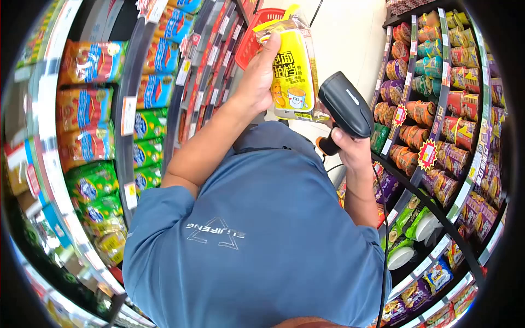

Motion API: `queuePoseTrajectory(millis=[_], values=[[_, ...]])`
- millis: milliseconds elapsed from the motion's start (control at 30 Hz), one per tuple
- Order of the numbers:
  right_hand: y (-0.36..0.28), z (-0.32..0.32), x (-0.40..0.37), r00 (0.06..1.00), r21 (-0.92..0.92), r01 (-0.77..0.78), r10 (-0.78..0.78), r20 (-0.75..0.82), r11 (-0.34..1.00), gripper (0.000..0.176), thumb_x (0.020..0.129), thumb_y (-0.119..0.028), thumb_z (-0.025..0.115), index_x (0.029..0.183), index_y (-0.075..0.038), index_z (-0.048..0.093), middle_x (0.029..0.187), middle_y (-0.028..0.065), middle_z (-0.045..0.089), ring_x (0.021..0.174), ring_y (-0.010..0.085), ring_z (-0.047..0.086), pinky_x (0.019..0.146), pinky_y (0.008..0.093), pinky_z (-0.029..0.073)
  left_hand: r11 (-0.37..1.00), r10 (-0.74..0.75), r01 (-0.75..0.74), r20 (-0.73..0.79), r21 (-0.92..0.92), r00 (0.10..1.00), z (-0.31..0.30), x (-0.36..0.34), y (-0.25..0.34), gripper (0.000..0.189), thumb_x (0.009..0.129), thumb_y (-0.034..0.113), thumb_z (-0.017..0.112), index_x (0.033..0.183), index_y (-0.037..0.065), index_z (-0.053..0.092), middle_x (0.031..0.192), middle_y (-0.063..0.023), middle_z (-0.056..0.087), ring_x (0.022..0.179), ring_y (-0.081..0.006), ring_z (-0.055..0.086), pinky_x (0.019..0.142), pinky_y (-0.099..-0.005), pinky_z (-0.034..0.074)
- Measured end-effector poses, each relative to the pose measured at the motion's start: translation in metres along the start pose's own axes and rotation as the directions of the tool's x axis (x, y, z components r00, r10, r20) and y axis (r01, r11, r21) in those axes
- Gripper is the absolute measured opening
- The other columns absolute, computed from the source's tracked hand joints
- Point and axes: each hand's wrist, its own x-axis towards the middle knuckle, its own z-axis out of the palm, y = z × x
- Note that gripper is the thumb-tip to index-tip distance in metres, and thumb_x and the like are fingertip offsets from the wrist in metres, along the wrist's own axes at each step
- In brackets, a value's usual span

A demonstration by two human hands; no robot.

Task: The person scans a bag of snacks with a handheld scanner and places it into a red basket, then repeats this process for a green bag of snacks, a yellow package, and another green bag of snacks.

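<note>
A yellow snack pack (292,71) in clear wrapping is held upright in my left hand (260,85), with the thumb across its upper left front. A cartoon cup and sausage are printed on its lower part. My right hand (351,148) is closed around the handle of a black handheld scanner (347,106). The scanner's head is close to the pack's lower right side, and its underside and the fingers behind the handle are partly hidden.
Shelves of bagged snacks (90,109) stand on the left. Shelves of cup noodles (424,112) with price labels line the right. A red basket (247,52) is behind the pack. A black cable (385,235) hangs beside my right arm.
</note>
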Motion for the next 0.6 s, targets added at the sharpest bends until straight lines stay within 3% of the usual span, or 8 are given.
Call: queuePoseTrajectory(millis=[33,67,233,300,333,600], values=[[0.003,-0.005,-0.008,1.000,0.002,-0.005,0.005,0.019,1.000,0.054,0.079,-0.002,0.072,0.129,0.001,0.051,0.118,0.0066,0.061,0.106,0.0143,0.056,0.091,0.0299,0.043,1.000,-0.017,0.017,0.009,-0.011,1.000,0.003,-0.012,-0.006,0.051,0.097,0.049,0.045,0.126,0.007,0.052,0.111,-0.0070,0.065,0.094,-0.0171,0.066,0.082,-0.0343,0.055],[0.006,-0.011,-0.015,0.999,0.004,-0.017,0.016,0.028,1.000,0.054,0.079,-0.002,0.072,0.129,0.001,0.051,0.118,0.0066,0.061,0.106,0.0143,0.056,0.091,0.0299,0.043,1.000,0.007,-0.007,0.003,0.028,1.000,0.006,-0.027,-0.010,0.043,0.099,0.035,0.047,0.130,0.005,0.049,0.117,-0.0083,0.063,0.103,-0.0183,0.064,0.090,-0.0350,0.052],[0.016,-0.020,-0.039,0.992,0.043,-0.111,0.108,0.064,0.993,0.050,0.080,-0.004,0.071,0.127,-0.001,0.053,0.111,0.0047,0.063,0.095,0.0092,0.055,0.078,0.0265,0.044,0.998,-0.038,0.038,0.000,-0.049,0.999,0.006,-0.076,-0.019,0.043,0.094,0.019,0.052,0.132,0.001,0.044,0.126,-0.0109,0.057,0.117,-0.0201,0.056,0.101,-0.0365,0.045],[0.015,-0.014,-0.044,0.990,0.046,-0.108,0.104,0.091,0.993,0.050,0.080,-0.004,0.071,0.127,-0.001,0.053,0.111,0.0052,0.063,0.095,0.0097,0.055,0.080,0.0268,0.044,0.972,0.099,-0.099,0.010,0.215,0.995,0.005,-0.095,-0.025,0.049,0.089,0.008,0.058,0.135,0.000,0.039,0.126,-0.0125,0.057,0.117,-0.0208,0.056,0.101,-0.0372,0.045],[0.014,-0.010,-0.047,0.990,0.052,-0.101,0.096,0.100,0.993,0.051,0.080,-0.004,0.071,0.127,-0.001,0.053,0.112,0.0056,0.063,0.096,0.0101,0.056,0.081,0.0270,0.044,0.963,0.108,-0.105,0.002,0.249,0.994,0.005,-0.104,-0.024,0.059,0.084,-0.002,0.063,0.136,-0.002,0.036,0.126,-0.0134,0.056,0.117,-0.0208,0.056,0.101,-0.0375,0.045],[0.028,0.017,-0.066,0.964,0.070,-0.076,0.055,0.259,0.995,0.054,0.079,-0.004,0.071,0.129,-0.001,0.051,0.118,0.0102,0.062,0.109,0.0177,0.058,0.095,0.0344,0.043,0.922,0.281,-0.270,0.000,0.276,0.960,-0.007,-0.174,-0.015,0.057,0.082,0.002,0.069,0.132,0.000,0.043,0.121,-0.0082,0.060,0.107,-0.0158,0.060,0.095,-0.0328,0.048]])
